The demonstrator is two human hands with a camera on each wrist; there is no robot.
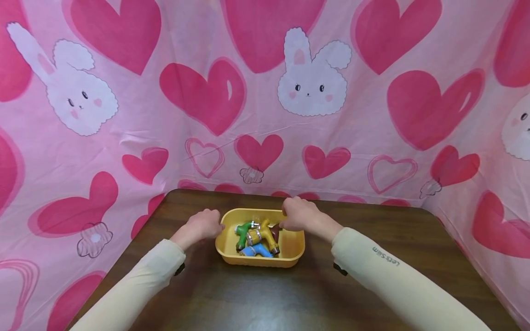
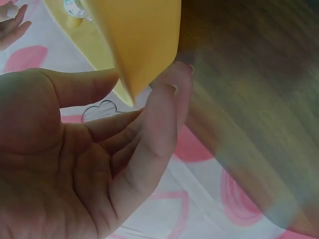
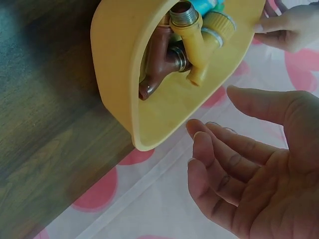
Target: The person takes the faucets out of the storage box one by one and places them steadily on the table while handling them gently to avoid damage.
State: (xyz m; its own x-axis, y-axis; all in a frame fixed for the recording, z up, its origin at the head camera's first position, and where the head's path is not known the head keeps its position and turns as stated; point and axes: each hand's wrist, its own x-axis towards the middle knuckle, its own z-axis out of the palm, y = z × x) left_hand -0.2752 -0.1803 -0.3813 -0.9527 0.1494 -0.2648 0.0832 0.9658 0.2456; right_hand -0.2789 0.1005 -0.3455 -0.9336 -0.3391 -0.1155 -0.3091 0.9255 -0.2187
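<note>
Yellow tub (image 1: pixel 261 262): on the desk (image 1: pixel 256 303), between the two hands, its mouth facing up.
Contents: a green tap-like piece (image 1: pixel 243 236) on the left side, a blue piece (image 1: pixel 257 250) toward the near wall, a yellow piece (image 1: pixel 269 235) across the middle, and a brown piece (image 3: pixel 158 62) beside the yellow one, toward the tub's right.
Left hand (image 1: pixel 203 224): at the tub's left rim, thumb meeting the edge and fingers curled outside the wall, so it appears to hold that side; how firmly is hard to tell in the dim wrist view.
Right hand (image 1: pixel 301 214): beside the tub's far right corner, thumb and fingers apart with nothing between them; the right wrist view shows it clear of the rim.
Tub's feel: probably light, fairly stiff plastic, smooth enough to slide on the desk; unlikely to break, though thin walls could flex a little under a squeeze.
Pieces' feel: likely hard and somewhat heavier for their size, with metal-looking threaded ends; loosely heaped, they could roll or knock together if the tub tilts.
Best hold: opposite short sides, thumbs over the rim and fingers beneath it, to keep the load level.
</note>
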